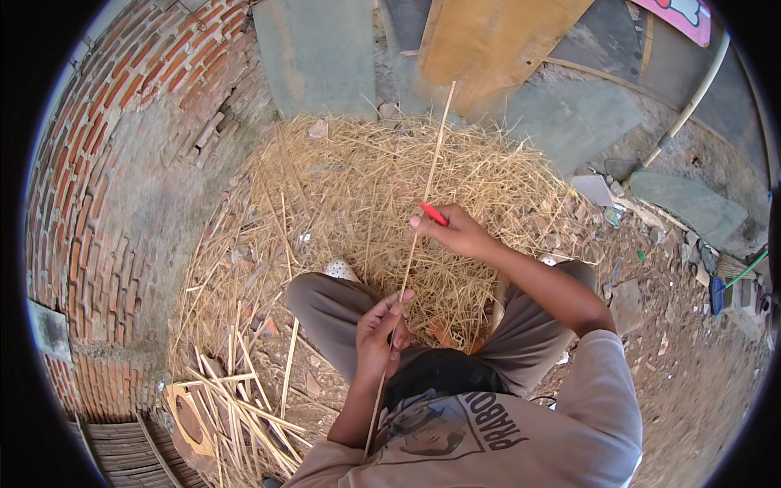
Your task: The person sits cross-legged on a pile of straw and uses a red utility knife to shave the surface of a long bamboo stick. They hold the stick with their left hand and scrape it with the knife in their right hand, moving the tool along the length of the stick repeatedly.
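Item one, as I read it from my remote seat: a long thin bamboo strip (427, 175), running from below the left hand (381, 332) up over the pile of straw-like shavings (358, 175) toward the leaning boards (488, 41), gripped low by the left hand's closed fingers. Item two: the right hand (455, 232), clenched on a red-handled tool (433, 213) set against the strip higher up. Item three: loose cut strips (236, 398) on the ground beside the left knee, a curved brick wall (98, 163) further left.
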The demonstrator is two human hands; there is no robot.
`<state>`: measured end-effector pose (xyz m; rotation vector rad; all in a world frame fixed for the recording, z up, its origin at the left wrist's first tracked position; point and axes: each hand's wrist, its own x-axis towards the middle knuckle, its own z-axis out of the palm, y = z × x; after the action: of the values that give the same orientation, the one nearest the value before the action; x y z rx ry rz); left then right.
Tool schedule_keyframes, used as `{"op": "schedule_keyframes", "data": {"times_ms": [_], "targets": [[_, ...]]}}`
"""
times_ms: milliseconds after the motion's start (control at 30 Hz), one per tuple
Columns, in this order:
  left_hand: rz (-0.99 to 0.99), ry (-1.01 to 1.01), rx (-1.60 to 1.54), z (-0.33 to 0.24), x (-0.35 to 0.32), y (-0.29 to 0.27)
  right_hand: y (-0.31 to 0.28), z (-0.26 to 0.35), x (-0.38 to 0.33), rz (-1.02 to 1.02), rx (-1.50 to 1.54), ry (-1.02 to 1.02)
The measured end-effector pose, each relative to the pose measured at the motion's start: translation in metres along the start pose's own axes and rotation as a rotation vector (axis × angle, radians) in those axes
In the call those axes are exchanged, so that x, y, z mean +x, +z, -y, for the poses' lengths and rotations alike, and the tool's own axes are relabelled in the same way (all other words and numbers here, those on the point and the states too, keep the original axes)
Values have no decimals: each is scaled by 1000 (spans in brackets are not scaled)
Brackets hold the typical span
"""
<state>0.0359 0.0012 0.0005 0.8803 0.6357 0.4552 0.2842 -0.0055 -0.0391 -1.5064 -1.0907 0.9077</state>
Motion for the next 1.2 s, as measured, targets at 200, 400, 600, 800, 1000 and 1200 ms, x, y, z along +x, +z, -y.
{"op": "schedule_keyframes", "data": {"times_ms": [200,400,600,800,1000,1200], "targets": [[-93,123,45,-13,13,-2,27,27,-42,-63,-828,-398],[-99,132,127,-9,13,-1,27,33,-43,-141,-890,-481],[-56,144,181,-7,13,2,7,23,-27,-227,-962,-487],[-42,174,216,-5,12,-7,23,24,-36,-264,-961,-515],[-4,104,325,2,-5,-1,-29,12,0,-404,-1038,-314],[70,108,387,10,-23,3,-76,-9,20,-546,-1054,-184]]}}
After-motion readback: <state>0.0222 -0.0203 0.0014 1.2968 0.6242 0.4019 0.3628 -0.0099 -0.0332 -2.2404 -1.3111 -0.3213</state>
